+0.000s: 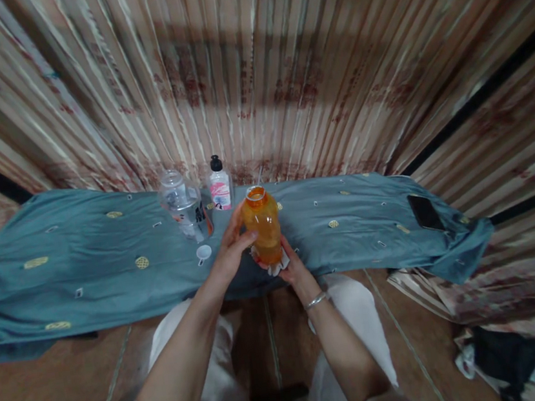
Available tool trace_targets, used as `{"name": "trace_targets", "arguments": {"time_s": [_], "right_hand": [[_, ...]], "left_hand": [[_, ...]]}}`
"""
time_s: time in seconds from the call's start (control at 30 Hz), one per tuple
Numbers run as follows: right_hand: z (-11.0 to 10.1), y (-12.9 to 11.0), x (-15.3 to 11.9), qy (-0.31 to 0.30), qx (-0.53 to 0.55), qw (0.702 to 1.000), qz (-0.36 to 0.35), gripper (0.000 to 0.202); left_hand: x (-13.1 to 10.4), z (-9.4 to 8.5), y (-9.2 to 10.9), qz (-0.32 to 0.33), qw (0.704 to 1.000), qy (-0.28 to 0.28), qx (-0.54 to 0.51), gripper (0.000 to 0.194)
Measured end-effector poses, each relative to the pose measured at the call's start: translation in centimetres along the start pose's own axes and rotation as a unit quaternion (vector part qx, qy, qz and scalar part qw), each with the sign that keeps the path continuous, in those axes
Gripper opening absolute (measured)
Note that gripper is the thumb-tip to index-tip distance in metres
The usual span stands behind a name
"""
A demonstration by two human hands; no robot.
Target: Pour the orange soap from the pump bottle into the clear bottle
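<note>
An orange see-through bottle [264, 223], its mouth uncovered, is held upright above the near edge of the cloth. My left hand [234, 242] grips it from the left side, thumb across its front. Under and to the right of its base, my right hand [291, 264] presses a crumpled white tissue [279, 265] against it. Most of the right fingers are hidden behind the bottle and the tissue. Left of the hands stand a large clear plastic jar [184, 207] without a lid and a clear bottle [220, 190] with a pink label and black cap.
A small white cap [204, 253] lies near the jar. The blue-green patterned cloth [107, 246] covers a long narrow surface. A black phone [425, 212] rests at its right end. Pleated curtains [253, 85] hang close behind. Dark fabric [506, 356] lies on the floor at right.
</note>
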State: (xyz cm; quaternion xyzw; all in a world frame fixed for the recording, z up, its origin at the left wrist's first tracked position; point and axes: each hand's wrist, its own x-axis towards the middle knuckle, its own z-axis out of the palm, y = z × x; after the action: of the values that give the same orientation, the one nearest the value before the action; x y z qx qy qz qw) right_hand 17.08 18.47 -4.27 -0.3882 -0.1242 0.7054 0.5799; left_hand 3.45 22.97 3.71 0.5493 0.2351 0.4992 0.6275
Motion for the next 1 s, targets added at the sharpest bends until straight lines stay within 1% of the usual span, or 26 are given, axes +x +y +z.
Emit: {"name": "trace_targets", "arguments": {"time_s": [0.17, 0.33, 0.43, 0.5, 0.63, 0.73, 0.8, 0.87, 0.93, 1.0], "right_hand": [[-0.4, -0.1, 0.0, -0.019, -0.046, 0.998, 0.044, 0.053], [-0.4, 0.1, 0.1, -0.008, -0.073, 0.996, 0.049, 0.058], [-0.3, 0.1, 0.1, 0.020, -0.081, 0.996, 0.031, 0.058], [-0.1, 0.1, 0.3, 0.047, -0.084, 0.995, 0.007, 0.056], [0.3, 0.2, 0.9, 0.121, -0.082, 0.988, -0.057, 0.044], [0.9, 0.4, 1.2, 0.162, -0.083, 0.979, -0.093, 0.036], [1.4, 0.4, 1.1, 0.164, -0.090, 0.977, -0.105, 0.036], [1.7, 0.4, 0.9, 0.158, -0.102, 0.976, -0.108, 0.037], [1.9, 0.3, 0.7, 0.153, -0.114, 0.976, -0.106, 0.037], [1.9, 0.1, 0.5, 0.148, -0.126, 0.976, -0.103, 0.036]], "left_hand": [[0.1, -0.5, 0.4, -0.015, 1.000, 0.002, 0.017, 0.076], [0.5, -0.4, 0.3, -0.026, 1.000, 0.010, 0.000, 0.070], [0.4, -0.3, 0.1, -0.030, 0.999, 0.025, -0.005, 0.068], [0.4, -0.2, 0.0, -0.020, 0.999, 0.041, 0.004, 0.066], [0.5, 0.3, -0.2, 0.014, 0.996, 0.087, 0.027, 0.062], [0.8, 0.4, -0.3, 0.024, 0.992, 0.113, 0.056, 0.064], [0.9, 0.3, -0.3, 0.032, 0.989, 0.119, 0.086, 0.071], [1.0, 0.1, -0.3, 0.042, 0.986, 0.114, 0.116, 0.078], [1.1, 0.0, -0.4, 0.049, 0.985, 0.101, 0.131, 0.080], [1.0, 0.0, -0.5, 0.050, 0.988, 0.088, 0.117, 0.080]]}}
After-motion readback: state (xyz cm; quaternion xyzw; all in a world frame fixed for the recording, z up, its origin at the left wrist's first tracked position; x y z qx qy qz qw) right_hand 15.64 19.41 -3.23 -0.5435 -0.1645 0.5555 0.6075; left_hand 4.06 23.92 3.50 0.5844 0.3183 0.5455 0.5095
